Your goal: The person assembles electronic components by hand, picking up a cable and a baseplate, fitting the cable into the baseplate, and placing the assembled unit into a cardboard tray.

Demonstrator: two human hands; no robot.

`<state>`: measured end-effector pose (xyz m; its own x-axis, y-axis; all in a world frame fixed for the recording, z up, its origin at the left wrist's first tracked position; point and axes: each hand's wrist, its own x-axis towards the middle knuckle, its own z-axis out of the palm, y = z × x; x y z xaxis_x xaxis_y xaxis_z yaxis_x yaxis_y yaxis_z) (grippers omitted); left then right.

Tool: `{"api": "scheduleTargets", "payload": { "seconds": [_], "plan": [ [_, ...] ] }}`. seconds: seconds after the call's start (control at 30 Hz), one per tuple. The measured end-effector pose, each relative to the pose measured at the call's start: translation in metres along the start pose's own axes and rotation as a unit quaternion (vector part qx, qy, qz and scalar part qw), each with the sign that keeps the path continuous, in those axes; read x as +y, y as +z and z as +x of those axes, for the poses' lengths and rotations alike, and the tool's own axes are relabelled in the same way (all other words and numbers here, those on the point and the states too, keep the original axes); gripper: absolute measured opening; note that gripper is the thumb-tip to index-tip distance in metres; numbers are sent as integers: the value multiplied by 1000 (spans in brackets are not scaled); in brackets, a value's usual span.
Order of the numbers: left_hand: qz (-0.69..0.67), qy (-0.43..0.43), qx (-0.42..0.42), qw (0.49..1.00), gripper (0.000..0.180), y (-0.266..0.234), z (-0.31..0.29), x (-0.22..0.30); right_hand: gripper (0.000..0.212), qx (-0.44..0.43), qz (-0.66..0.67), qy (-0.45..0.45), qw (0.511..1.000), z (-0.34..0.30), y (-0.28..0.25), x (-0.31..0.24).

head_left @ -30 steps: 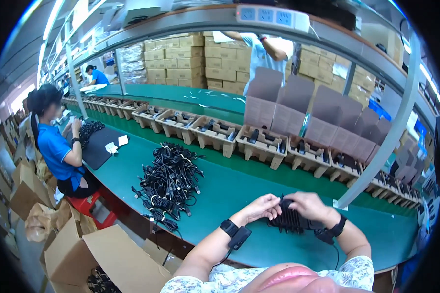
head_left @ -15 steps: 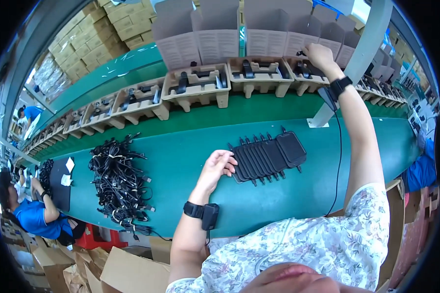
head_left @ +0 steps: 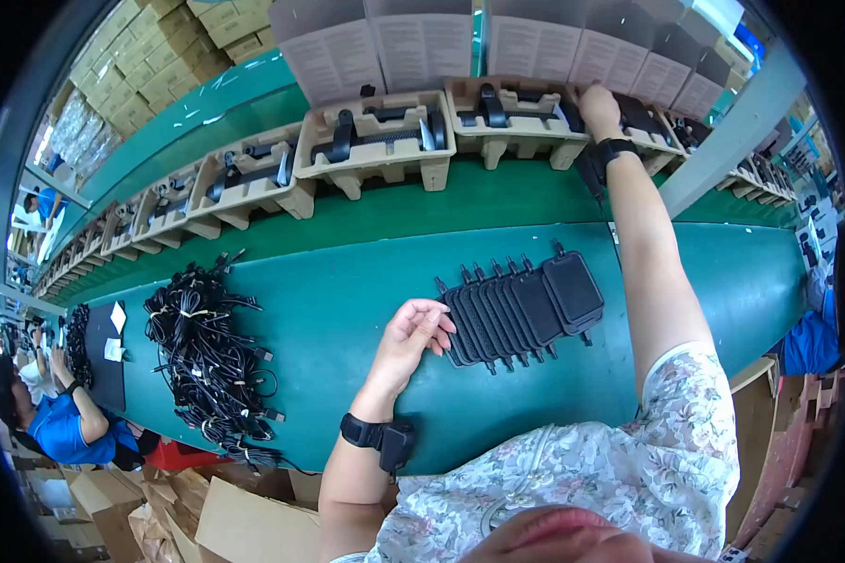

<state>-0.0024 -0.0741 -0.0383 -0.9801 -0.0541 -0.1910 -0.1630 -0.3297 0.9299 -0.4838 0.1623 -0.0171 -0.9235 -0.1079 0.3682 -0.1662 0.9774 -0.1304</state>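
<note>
A row of flat black panels [head_left: 512, 314] with short stubs at their ends lies overlapping on the green bench. My left hand [head_left: 416, 336] rests at the row's left end, fingers loosely curled and fingertips at the nearest panel's edge; I see nothing held in it. My right hand [head_left: 601, 114] is stretched far forward over the line of trays, at the gap between a moulded tray [head_left: 521, 143] and the one to its right. Its fingertips are hidden, so whether it holds anything does not show. Black parts, among them a curved strap-like piece [head_left: 491, 105], sit in the trays.
Bundled black cables [head_left: 207, 352] lie heaped on the bench's left side. Grey open box flaps [head_left: 535, 42] stand behind the trays. A pale metal post [head_left: 737, 141] rises right of my right arm. A co-worker in blue [head_left: 66, 427] sits at far left, beside a dark mat [head_left: 110, 361].
My right hand has moved down and slightly left, from above a tray to its edge; a small dark piece at its fingertips no longer shows. My left hand stays by the panels. The view has shifted slightly.
</note>
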Motion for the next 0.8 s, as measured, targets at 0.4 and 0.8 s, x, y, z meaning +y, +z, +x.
{"api": "scheduleTargets", "payload": {
  "seconds": [0.4, 0.8],
  "plan": [
    [15, 38, 83, 996, 14, -12, 2, -9, 26, 75, -61, -91, 991, -82, -83, -31],
    [65, 74, 74, 992, 14, -15, 6, -19, 31, 54, 30, -151, 987, -72, -40, 17]
  ]
}}
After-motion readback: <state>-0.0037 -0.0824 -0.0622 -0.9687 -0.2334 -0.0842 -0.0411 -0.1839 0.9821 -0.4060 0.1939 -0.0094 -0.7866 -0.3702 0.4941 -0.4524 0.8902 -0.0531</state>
